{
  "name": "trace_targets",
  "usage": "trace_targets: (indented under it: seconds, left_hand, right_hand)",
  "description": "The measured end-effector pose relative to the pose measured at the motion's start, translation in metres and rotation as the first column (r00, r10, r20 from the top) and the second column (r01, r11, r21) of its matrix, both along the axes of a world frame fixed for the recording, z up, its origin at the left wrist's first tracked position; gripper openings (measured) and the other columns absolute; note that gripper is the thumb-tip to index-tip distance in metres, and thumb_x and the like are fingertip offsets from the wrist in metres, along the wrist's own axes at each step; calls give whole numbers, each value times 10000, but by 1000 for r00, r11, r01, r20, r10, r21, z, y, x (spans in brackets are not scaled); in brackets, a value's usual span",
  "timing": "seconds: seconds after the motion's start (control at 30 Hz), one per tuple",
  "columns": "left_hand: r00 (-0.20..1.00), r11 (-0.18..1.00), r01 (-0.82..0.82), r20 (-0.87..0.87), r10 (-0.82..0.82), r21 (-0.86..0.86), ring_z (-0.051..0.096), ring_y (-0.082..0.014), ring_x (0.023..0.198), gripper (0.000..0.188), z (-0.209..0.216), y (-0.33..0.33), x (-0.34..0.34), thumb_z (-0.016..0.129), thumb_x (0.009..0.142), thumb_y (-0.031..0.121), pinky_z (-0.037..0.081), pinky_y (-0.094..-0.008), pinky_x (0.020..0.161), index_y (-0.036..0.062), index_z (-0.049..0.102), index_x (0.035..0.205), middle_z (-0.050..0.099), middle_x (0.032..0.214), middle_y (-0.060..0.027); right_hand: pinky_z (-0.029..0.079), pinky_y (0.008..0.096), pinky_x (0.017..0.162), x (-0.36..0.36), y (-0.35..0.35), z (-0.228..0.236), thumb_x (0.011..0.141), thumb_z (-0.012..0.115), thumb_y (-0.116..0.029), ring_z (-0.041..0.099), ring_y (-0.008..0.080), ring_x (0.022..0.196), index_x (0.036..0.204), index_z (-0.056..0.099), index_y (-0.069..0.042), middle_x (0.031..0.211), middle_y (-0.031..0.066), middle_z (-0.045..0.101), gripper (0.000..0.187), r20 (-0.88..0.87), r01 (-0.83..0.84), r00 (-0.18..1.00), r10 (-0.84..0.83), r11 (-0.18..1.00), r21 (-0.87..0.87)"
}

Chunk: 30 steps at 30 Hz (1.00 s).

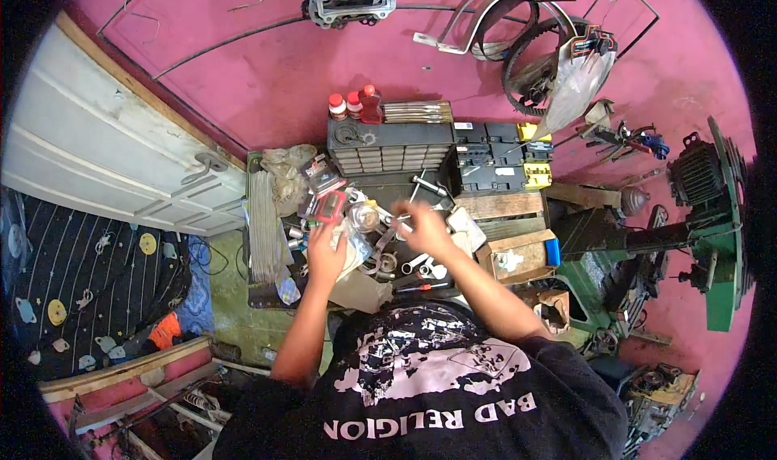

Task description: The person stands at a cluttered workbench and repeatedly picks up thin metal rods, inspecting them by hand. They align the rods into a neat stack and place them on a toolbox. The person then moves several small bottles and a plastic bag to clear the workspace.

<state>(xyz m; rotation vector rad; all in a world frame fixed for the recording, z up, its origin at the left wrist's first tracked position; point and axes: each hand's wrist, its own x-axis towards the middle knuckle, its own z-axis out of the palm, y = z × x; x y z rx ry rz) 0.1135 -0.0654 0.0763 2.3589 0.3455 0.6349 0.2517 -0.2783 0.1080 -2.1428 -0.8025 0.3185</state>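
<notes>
My left hand point(326, 254) is over the cluttered workbench point(263, 298), its fingers reaching up to a small red-edged clear case point(330, 207). The fingertips are too small to show whether they grip it. Just right of them is a clear round plastic container point(364, 216) with something tan inside. My right hand point(426, 232) is closed, thumb and fingers pinched around a small greyish thing I cannot make out. Under and between the hands lie metal parts, among them a ring-shaped piece point(388, 262) and wrenches point(417, 264). A T-handled tool point(429, 185) lies beyond my right hand.
A grey drawer cabinet point(394, 154) stands at the back with red-capped bottles point(337, 106) on top. Black and yellow cases point(490, 156) are stacked beside it. An open cardboard box point(518, 259) sits at the right, near a green machine point(724, 250). A stack of papers point(261, 225) lies left.
</notes>
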Motion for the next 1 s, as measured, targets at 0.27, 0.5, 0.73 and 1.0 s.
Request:
trace_targets:
  seconds: [0.27, 0.5, 0.73, 1.0]
  left_hand:
    - [832, 993, 7, -551, 59, 118, 483, -413, 1178, 571, -52, 26, -138, 796, 780, 271, 415, -491, 1011, 62, 603, 1275, 554, 1297, -183]
    - [738, 962, 261, -658, -149, 76, 473, -379, 1221, 586, -59, 62, -172, 796, 788, 340, 398, -519, 1027, 155, 616, 1313, 551, 1347, -115]
    - [860, 977, 208, -485, -158, 50, 486, -340, 1191, 523, -50, 99, -159, 785, 799, 267, 404, -480, 1003, 141, 637, 1285, 578, 1281, -96]
    - [831, 962, 190, -553, -52, 195, 474, -352, 1190, 701, -41, 138, -161, 826, 747, 332, 400, -486, 998, 143, 565, 1369, 557, 1275, -112]
  right_hand:
    - [530, 462, 850, -121, -17, -127, 876, 597, -701, 694, 397, 944, 1099, 739, -62, 987, 241, 718, 692, -499, -397, 858, 124, 776, -491]
    - [537, 468, 757, -154, 32, -124, 787, 757, -385, 699, 378, 800, 943, 743, -59, 860, 203, 720, 362, -448, -131, 894, -13, 948, -289]
    - [552, 452, 752, -122, 28, -77, 809, 645, -169, 700, 395, 840, 1054, 723, -68, 900, 235, 708, 276, -121, 304, 938, -324, 940, -155]
    - [487, 327, 632, -76, -30, -108, 966, 637, -194, 593, 160, 686, 1167, 684, -5, 874, 51, 706, 280, -296, 872, 488, -821, 439, 217]
